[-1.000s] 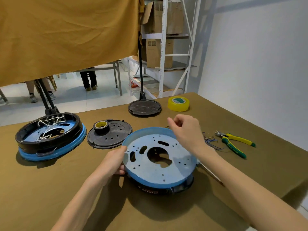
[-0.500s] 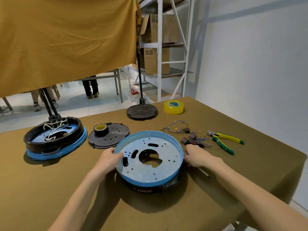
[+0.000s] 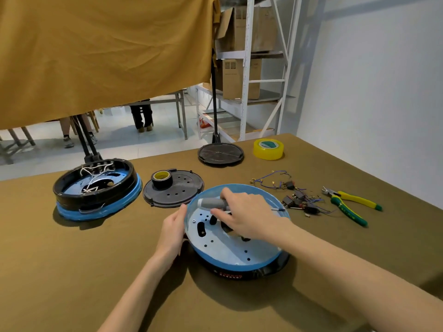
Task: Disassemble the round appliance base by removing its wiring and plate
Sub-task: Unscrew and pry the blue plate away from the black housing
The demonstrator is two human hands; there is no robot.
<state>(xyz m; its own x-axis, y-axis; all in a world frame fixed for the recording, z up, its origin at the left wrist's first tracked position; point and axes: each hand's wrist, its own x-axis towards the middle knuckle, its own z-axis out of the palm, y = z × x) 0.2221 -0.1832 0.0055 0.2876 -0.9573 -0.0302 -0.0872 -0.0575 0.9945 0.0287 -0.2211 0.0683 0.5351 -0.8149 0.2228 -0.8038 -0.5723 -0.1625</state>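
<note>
The right hand (image 3: pixel 242 214) has its fingers curled round a grey-handled screwdriver (image 3: pixel 213 203), held level over the blue-rimmed plate (image 3: pixel 230 250) with the tip pointing right. The left hand (image 3: pixel 173 230) rests with relaxed fingers against the left rim of the round appliance base (image 3: pixel 239 271), which sits near the table's front. Just right lie loose wires (image 3: pixel 287 190) and yellow-green pliers (image 3: pixel 347 203); a second wired base (image 3: pixel 96 188) sits well left

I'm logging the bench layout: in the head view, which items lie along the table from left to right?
Black round base with white wires and blue band → black perforated disc carrying a black tape roll → blue-plated round base being worked on → loose pile of removed wiring → yellow-and-green pliers.
</note>
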